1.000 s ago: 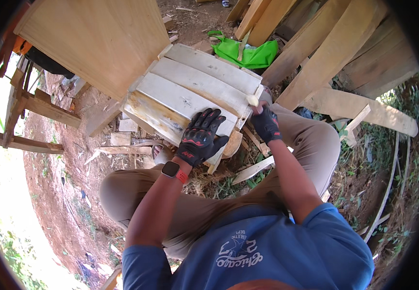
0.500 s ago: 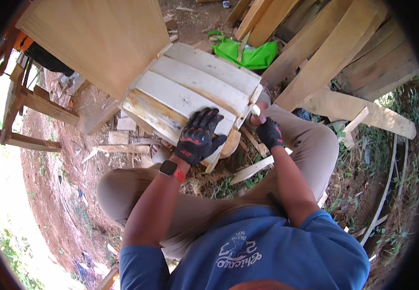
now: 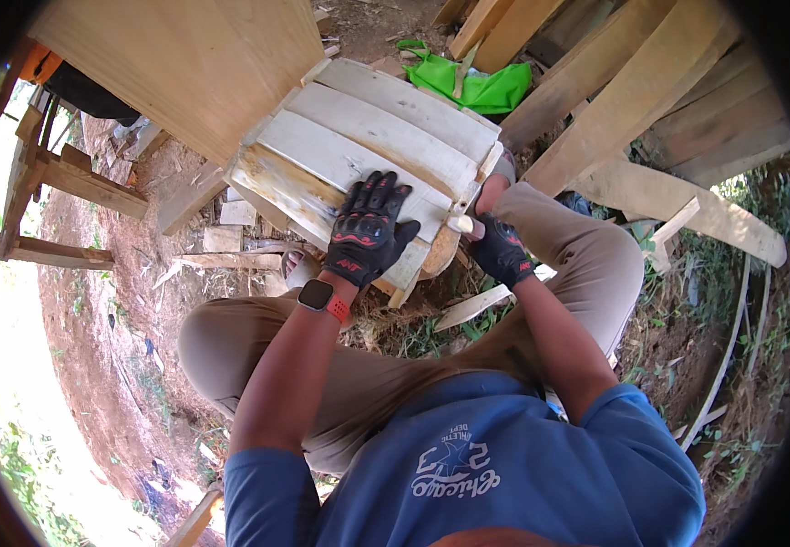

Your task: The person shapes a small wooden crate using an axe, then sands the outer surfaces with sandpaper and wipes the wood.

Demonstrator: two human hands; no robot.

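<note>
A box-like piece made of white-painted wooden slats (image 3: pixel 386 137) lies tilted in front of my crossed legs. My left hand (image 3: pixel 368 228), in a black glove with red trim, rests flat on its near slats with fingers outstretched. Beside the piece's right end, my right hand (image 3: pixel 502 251), gloved the same way, is closed around a small pale, blunt-ended thing (image 3: pixel 459 223). That thing points at the slat ends; its kind and the rest of it are hidden by the hand. Whether it touches the wood I cannot tell.
A large plywood panel (image 3: pixel 185 64) stands at the far left of the slatted piece. Long planks (image 3: pixel 632 100) lean at the right. A bright green bag (image 3: pixel 468 87) lies beyond. Wood offcuts (image 3: pixel 222 239) litter the ground, and a rough timber frame (image 3: pixel 94 193) stands left.
My right hand has shifted slightly left and down, with the pale thing now against or near the slat ends. My left hand stays on the slats, its fingers slightly more upright in view.
</note>
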